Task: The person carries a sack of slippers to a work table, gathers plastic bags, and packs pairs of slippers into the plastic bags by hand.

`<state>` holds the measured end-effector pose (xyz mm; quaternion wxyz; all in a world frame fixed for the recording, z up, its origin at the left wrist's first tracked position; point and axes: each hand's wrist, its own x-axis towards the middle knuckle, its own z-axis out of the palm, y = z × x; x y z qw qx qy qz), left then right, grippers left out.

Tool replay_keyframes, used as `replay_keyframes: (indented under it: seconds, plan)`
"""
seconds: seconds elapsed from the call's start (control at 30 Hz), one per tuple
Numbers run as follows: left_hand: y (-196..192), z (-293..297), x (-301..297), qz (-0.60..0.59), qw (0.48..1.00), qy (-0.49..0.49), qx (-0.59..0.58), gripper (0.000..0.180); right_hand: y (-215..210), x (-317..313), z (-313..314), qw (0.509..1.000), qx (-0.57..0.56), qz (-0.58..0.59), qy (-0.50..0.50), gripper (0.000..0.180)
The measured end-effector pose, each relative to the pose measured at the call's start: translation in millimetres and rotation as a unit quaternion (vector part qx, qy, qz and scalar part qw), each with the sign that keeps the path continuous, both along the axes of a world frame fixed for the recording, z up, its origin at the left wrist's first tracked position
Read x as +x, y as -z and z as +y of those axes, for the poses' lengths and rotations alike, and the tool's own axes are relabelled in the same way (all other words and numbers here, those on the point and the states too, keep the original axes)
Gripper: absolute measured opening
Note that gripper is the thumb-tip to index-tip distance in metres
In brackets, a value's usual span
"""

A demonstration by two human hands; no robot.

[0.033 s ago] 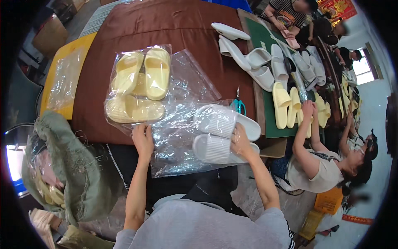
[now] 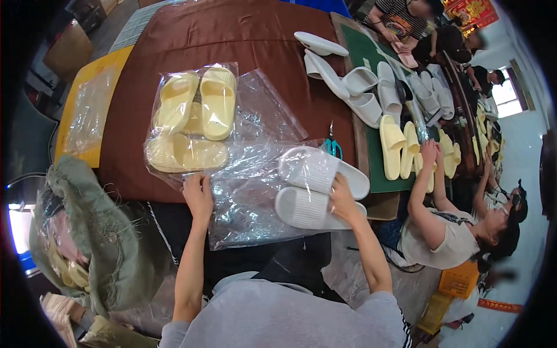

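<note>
A pair of white slippers with ribbed straps lies side by side at the near table edge, toes left. A clear plastic bag lies around their toe ends, while their heels stick out on the right. My right hand is closed on the slippers at the foot openings, its fingers partly hidden. At the bag's left edge my left hand pinches the film, fingers pointing away from me. Just beyond it, several yellow slippers lie in clear plastic.
Teal-handled snips lie beyond the white slippers. Loose white slippers and yellow slippers cover the green board on the right, where co-workers handle slippers. A green woven sack stands at the lower left.
The white slippers and my right hand have shifted slightly right relative to the bag and spread a little apart. My left hand stays at the bag's left edge.
</note>
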<state>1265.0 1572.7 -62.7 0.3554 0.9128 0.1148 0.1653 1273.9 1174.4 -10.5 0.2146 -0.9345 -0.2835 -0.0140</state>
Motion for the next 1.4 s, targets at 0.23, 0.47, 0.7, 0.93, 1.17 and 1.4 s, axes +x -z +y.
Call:
replay_keyframes:
  seconds: [0.23, 0.47, 0.7, 0.93, 1.17, 1.4]
  plan:
    - [-1, 11, 1, 0.024, 0.997, -0.013, -0.068, 0.018, -19, 32, -119, 0.978, 0.062, -0.02, 0.196, 0.042]
    - [-14, -7, 7, 0.045, 0.979, -0.018, -0.196, 0.027, -79, 198, -247, 0.944, 0.002, -0.058, 0.326, 0.042]
    - [-10, -4, 1, 0.055, 0.97, -0.025, -0.235, 0.032, -42, 255, -136, 0.932, 0.023, -0.22, 0.287, 0.057]
    - [-2, -6, 3, -0.015, 0.961, 0.026, -0.276, 0.042, 45, 218, 177, 0.909, 0.294, 0.258, 0.142, 0.06]
    - [-14, 21, -6, 0.011, 0.966, 0.14, -0.218, 0.017, 15, 231, 304, 0.986, 0.078, -0.038, 0.139, 0.088]
    - [-6, 23, -14, 0.027, 0.957, 0.167, -0.237, 0.027, 22, 288, 302, 0.992, -0.002, 0.024, 0.126, 0.037]
